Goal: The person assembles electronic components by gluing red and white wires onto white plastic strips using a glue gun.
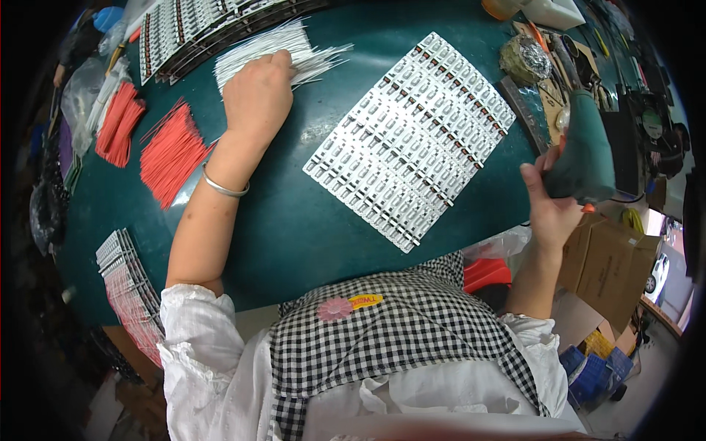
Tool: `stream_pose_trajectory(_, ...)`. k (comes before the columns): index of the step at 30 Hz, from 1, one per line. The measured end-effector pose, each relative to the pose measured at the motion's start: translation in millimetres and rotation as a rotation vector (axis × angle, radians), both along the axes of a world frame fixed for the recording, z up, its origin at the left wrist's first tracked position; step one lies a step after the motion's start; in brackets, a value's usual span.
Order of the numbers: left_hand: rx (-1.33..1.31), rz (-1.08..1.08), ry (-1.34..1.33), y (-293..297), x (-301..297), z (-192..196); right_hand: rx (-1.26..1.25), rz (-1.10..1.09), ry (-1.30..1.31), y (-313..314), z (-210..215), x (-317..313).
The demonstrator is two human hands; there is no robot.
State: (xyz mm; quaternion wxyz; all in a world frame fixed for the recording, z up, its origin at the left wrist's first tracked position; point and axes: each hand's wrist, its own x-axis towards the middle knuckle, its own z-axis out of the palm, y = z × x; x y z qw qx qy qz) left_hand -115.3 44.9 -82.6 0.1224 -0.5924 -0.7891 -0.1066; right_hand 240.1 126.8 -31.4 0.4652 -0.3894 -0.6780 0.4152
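Observation:
My left hand (259, 95) lies over a loose pile of thin white wires (316, 62) at the far left of the table. Its fingers are curled down into the wires, with the fingertips partly hidden. At the right, my right hand (551, 202) is wrapped round a green pistol-shaped tool (583, 154), held over the table's edge. Between the hands lies a white panel of small circuit boards (412, 140), with rows of small parts on it. A bundle of red wires (173, 156) rests left of my left forearm.
A stack of similar panels (198, 33) stands at the back left. More red wires (120, 126) lie near the left edge, and wired panels (126, 287) sit at the near left. Tools and a ball of crumpled foil (525, 59) crowd the far right. A cardboard box (610, 257) stands below.

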Motion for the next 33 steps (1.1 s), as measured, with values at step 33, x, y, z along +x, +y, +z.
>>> stream_pose_trajectory(33, -0.387, -0.075, -2.339, -61.2, 93.0, 22.1, -0.318, 0.699, 0.145, -57.5, -30.8, -69.9)
